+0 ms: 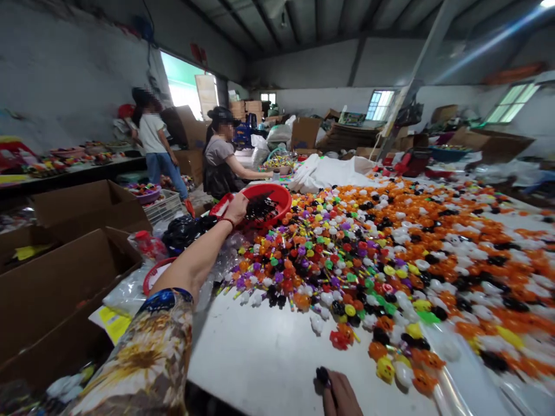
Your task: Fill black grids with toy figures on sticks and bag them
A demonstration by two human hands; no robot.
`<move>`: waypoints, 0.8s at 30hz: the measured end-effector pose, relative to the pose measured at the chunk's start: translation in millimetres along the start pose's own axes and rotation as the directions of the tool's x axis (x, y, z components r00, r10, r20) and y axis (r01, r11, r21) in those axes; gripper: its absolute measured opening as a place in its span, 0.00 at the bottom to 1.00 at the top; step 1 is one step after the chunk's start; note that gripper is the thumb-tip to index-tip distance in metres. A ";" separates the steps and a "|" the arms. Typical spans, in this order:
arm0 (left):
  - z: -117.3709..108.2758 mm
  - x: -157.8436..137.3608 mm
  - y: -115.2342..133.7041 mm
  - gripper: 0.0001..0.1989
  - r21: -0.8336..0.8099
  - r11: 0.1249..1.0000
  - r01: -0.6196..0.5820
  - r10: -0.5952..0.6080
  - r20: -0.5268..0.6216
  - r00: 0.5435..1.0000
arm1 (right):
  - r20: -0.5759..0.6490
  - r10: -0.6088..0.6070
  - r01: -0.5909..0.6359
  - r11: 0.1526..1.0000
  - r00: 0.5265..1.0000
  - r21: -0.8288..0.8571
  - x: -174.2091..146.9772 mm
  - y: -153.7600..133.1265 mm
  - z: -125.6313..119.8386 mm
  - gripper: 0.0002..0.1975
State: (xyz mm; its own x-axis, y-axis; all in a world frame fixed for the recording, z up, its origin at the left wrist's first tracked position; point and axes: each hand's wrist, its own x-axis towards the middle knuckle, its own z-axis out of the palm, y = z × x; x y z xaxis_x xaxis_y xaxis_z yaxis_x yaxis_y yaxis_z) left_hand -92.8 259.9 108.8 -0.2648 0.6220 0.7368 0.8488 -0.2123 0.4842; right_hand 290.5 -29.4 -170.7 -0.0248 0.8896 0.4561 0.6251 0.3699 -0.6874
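My left hand (236, 209), a red band at its wrist, reaches over the near rim of a red plastic basin (284, 202). Thin black plastic pieces (264, 209) lie in the basin, right against my fingers. Those fingers look curled, and what they grip is hidden. Low in the view, at the front of the white table (243, 346), my right hand (341, 396) pinches a small black plastic piece (322, 375). Beyond it spreads a big heap of small colourful plastic figures (329, 248), orange, white, black, purple, green and yellow.
Open cardboard boxes (65, 289) stand left of the table, beside a black plastic bag (184, 231) and clear plastic bags. A co-worker (221, 153) sits beyond the basin, and another person (154, 138) stands farther left. White cloth (329, 173) lies behind the heap.
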 end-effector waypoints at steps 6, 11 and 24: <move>-51.1 -3.5 28.0 0.11 -0.013 1.000 0.022 -0.022 -0.040 0.999 | 0.117 0.122 -0.130 0.989 0.986 0.067 16.6 -53.4 -27.0 0.13; -94.2 -104.1 49.3 0.08 -0.146 0.837 -0.528 0.547 0.207 0.811 | 0.096 0.439 -0.449 0.870 0.893 0.205 23.6 -60.8 -27.1 0.14; -129.7 -354.9 61.4 0.12 -0.305 0.724 -0.618 0.681 0.456 0.573 | 0.288 0.675 -0.658 0.388 0.679 0.645 33.5 -55.7 -30.5 0.23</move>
State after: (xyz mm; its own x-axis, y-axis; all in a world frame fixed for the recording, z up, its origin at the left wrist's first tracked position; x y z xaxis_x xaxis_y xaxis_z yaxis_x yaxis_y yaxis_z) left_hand -6.1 -71.6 -61.7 0.6351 0.5557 0.5366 0.6393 -0.7680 0.0388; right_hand 278.7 -28.3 -100.0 0.1808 0.9311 -0.3167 -0.2449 -0.2693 -0.9314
